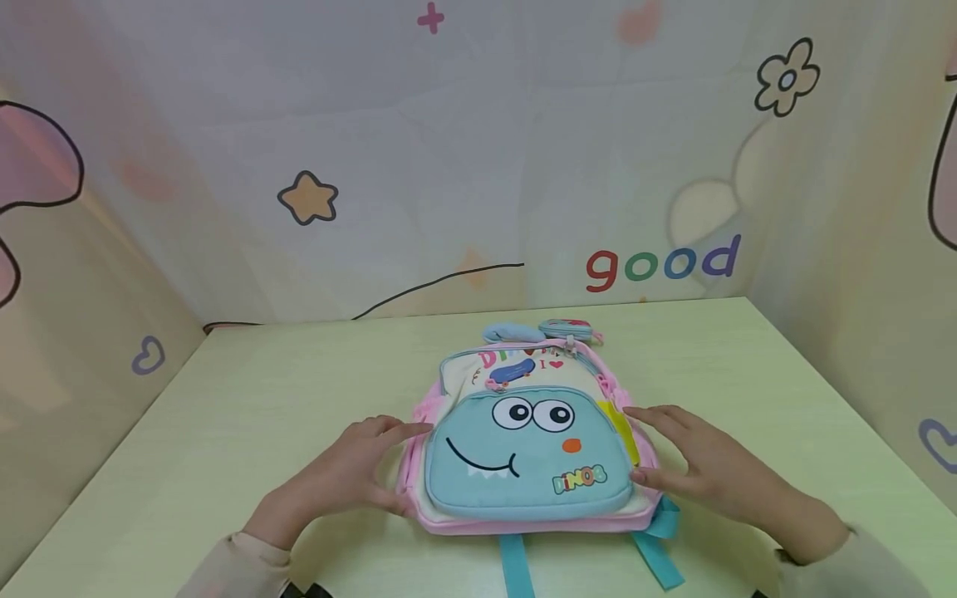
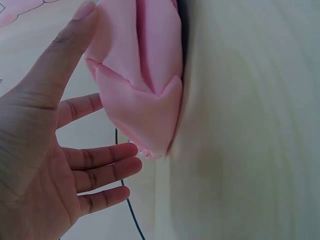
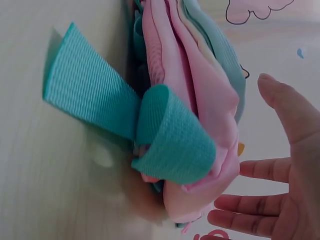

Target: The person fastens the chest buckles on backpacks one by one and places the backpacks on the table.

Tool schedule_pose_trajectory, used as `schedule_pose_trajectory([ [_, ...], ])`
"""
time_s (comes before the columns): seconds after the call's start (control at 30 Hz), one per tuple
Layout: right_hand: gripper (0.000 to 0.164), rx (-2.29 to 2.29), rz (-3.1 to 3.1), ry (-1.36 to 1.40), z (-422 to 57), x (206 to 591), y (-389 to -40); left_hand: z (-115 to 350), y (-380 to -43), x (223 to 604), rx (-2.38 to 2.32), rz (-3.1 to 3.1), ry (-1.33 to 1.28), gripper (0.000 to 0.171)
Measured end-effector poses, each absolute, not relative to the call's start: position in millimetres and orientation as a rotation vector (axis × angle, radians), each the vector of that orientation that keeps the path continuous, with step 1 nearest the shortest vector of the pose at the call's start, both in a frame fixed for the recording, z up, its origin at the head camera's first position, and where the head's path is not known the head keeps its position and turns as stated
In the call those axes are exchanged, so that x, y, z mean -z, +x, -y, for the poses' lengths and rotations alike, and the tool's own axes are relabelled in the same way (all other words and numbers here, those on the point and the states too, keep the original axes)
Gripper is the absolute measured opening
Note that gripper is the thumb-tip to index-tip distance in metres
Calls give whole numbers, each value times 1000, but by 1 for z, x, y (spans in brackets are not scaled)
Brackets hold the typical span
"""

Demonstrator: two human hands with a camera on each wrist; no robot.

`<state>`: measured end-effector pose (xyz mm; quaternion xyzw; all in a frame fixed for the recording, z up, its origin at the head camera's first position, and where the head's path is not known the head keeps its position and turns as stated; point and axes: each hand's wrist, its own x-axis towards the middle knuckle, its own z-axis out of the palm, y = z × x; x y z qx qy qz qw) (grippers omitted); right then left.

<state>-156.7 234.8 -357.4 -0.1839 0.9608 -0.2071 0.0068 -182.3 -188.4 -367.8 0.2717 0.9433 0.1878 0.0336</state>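
Note:
A child's backpack (image 1: 523,465) lies face up on the table, pink at the sides with a light blue cartoon-face front pocket. My left hand (image 1: 355,469) is at its left side, fingers spread and relaxed. In the left wrist view, the thumb and fingertips of that hand (image 2: 55,150) come right up to the pink side panel (image 2: 137,95). On the opposite side, my right hand (image 1: 710,469) has its fingers extended beside the bag's edge. In the right wrist view, that hand (image 3: 280,175) is next to the pink side, with a looped teal strap (image 3: 175,140) near it.
At the bag's top lie a light blue padded piece (image 1: 513,333) and a small zippered pouch (image 1: 566,330). Teal straps (image 1: 516,565) reach toward the table's front. The pale green table (image 1: 187,465) is bordered by a printed cloth backdrop (image 1: 419,149) behind and at both sides.

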Motion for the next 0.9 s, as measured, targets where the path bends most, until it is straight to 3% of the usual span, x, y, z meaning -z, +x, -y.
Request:
schedule_pose_trajectory([
  [0.43, 88, 692, -2986, -716, -220, 359, -150, 189, -186, 385, -778, -2823, 905, 97],
  [0.9, 81, 823, -2991, -781, -220, 371, -153, 192, -196, 392, -1107, -2720, 942, 86],
])
